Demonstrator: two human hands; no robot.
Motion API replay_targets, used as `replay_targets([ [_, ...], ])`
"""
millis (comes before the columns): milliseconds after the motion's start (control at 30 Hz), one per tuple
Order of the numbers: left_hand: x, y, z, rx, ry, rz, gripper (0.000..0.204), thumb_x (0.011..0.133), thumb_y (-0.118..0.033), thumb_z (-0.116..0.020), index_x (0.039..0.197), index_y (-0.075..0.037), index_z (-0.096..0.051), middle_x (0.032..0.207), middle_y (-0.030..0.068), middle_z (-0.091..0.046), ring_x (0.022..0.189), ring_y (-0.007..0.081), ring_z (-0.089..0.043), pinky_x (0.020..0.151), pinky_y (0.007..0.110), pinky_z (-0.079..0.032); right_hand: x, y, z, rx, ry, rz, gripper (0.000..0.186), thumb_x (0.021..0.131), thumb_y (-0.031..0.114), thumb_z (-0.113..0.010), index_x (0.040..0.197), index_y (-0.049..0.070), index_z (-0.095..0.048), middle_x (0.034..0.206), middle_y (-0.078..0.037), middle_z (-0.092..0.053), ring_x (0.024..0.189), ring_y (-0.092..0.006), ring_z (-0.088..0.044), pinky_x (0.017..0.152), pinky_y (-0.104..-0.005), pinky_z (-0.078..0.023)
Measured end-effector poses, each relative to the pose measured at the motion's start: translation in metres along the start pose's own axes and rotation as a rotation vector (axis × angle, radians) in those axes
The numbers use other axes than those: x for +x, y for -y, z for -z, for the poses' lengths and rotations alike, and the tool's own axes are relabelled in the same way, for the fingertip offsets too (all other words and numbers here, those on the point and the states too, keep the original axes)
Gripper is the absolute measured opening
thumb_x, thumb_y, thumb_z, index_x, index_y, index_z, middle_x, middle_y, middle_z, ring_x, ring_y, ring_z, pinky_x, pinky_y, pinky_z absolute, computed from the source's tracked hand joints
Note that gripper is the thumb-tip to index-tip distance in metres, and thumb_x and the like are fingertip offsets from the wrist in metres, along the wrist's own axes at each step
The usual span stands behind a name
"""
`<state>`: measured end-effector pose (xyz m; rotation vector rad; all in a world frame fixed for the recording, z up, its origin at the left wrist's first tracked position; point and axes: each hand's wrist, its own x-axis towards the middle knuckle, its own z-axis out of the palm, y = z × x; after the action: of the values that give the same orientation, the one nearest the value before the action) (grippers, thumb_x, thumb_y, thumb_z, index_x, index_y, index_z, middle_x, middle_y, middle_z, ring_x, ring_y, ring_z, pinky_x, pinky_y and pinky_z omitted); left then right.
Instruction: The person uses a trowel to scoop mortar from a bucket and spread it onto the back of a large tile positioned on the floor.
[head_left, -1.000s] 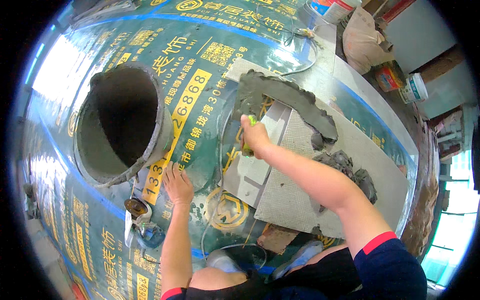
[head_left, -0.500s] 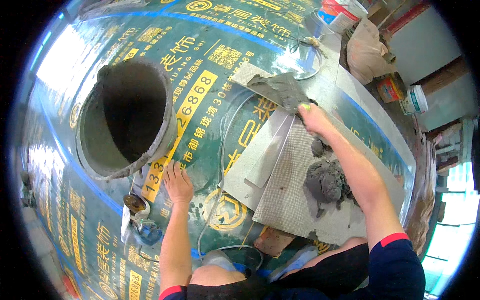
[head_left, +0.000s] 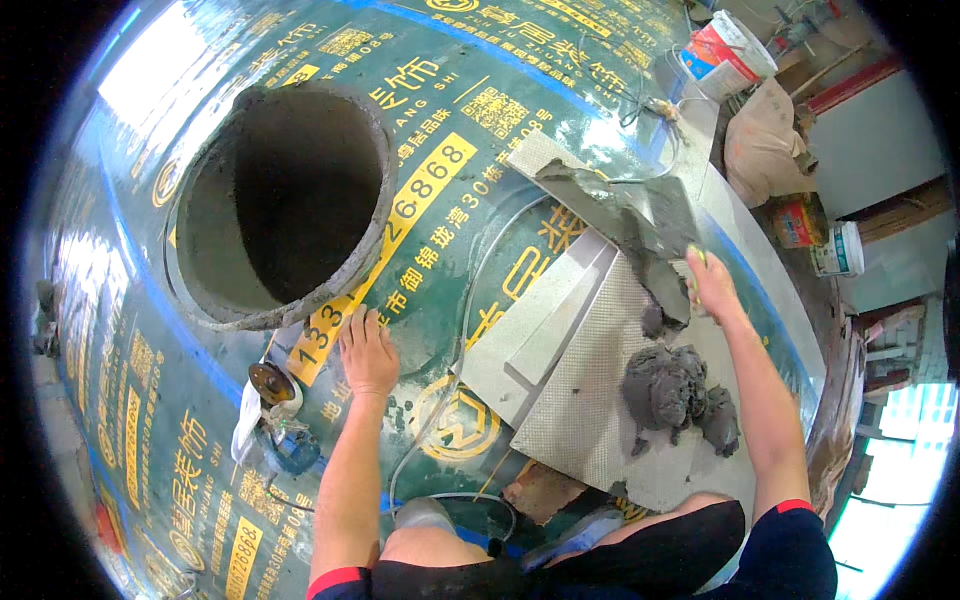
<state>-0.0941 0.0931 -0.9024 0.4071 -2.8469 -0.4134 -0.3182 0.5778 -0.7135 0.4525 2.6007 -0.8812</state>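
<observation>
My right hand (head_left: 712,285) grips the yellow-green handle of a trowel (head_left: 670,215), whose mortar-smeared blade lies over a narrow tile strip (head_left: 538,152) carrying dark grey wet mortar (head_left: 610,193). Below it, a lumpy mortar heap (head_left: 660,390) sits on a tile with a gridded back (head_left: 570,400), which lies beside smaller pale tile pieces (head_left: 500,360). My left hand (head_left: 368,352) rests open on the printed green floor sheet, beside a large mortar-coated bucket (head_left: 215,260). Just left of that hand lies a blue angle grinder (head_left: 288,445) near a white cloth.
A grey cable (head_left: 465,320) snakes across the sheet. At the back right stand paint buckets (head_left: 722,58), a pale sack (head_left: 760,130), other containers (head_left: 795,222) and loose boards along a wall. A reddish slab (head_left: 540,485) lies near my feet.
My right hand and trowel have moved rightward along the mortar-covered strip, and the mortar on it has shifted. My left hand stays on the floor sheet. The view has shifted slightly.
</observation>
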Motion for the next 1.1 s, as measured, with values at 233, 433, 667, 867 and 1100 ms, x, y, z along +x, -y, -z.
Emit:
replay_targets([
  [233, 0.005, -0.006, -0.008, -0.025, -0.002, -0.012, 0.038, 0.094, -0.020, -0.052, 0.128, -0.003, -0.053, 0.138, 0.0149, -0.048, 0.129, 0.0367, -0.042, 0.110, 0.049, -0.033, 0.054, 0.121, -0.070, 0.255, 0.328, 0.077, 0.040, 0.099, 0.045, -0.055, 0.103, 0.005, -0.054, 0.075, -0.003, -0.057, 0.055, -0.0104, -0.052, 0.046, -0.0292, -0.043],
  [433, 0.003, -0.004, -0.007, -0.029, 0.005, -0.011, 0.038, 0.094, -0.019, -0.052, 0.128, -0.003, -0.052, 0.138, 0.0153, -0.048, 0.129, 0.0371, -0.041, 0.110, 0.049, -0.033, 0.142, 0.078, -0.078, 0.056, 0.067, 0.088, 0.048, 0.098, 0.047, -0.055, 0.111, 0.001, -0.055, 0.067, -0.007, -0.056, 0.051, -0.0173, -0.053, 0.046, -0.0358, -0.044],
  [667, -0.002, -0.001, 0.002, -0.035, -0.005, 0.008, 0.038, 0.092, -0.018, -0.052, 0.127, -0.003, -0.053, 0.137, 0.0152, -0.048, 0.129, 0.0378, -0.042, 0.111, 0.049, -0.032, 0.082, 0.016, -0.060, 0.024, -0.061, 0.174, 0.050, 0.099, 0.053, -0.050, 0.109, 0.005, -0.054, 0.066, -0.005, -0.054, 0.047, -0.0154, -0.050, 0.045, -0.0342, -0.042],
  [867, 0.004, -0.010, -0.006, -0.055, -0.032, -0.004, 0.037, 0.093, -0.019, -0.052, 0.126, -0.003, -0.054, 0.136, 0.0155, -0.049, 0.128, 0.0380, -0.042, 0.110, 0.049, -0.032, 0.048, 0.066, -0.106, 0.235, 0.401, 0.127, 0.069, 0.098, 0.060, -0.047, 0.138, 0.005, -0.044, 0.076, -0.004, -0.054, 0.054, -0.0119, -0.050, 0.046, -0.0298, -0.043],
  [1100, 0.006, -0.011, -0.007, -0.021, -0.008, 0.005, 0.037, 0.093, -0.018, -0.052, 0.126, -0.002, -0.053, 0.137, 0.0152, -0.049, 0.129, 0.0367, -0.042, 0.110, 0.049, -0.033, 0.001, 0.060, -0.151, 0.045, 0.346, 0.266, 0.062, 0.100, 0.056, -0.047, 0.130, 0.002, -0.048, 0.067, -0.005, -0.053, 0.049, -0.0123, -0.051, 0.044, -0.0304, -0.042],
])
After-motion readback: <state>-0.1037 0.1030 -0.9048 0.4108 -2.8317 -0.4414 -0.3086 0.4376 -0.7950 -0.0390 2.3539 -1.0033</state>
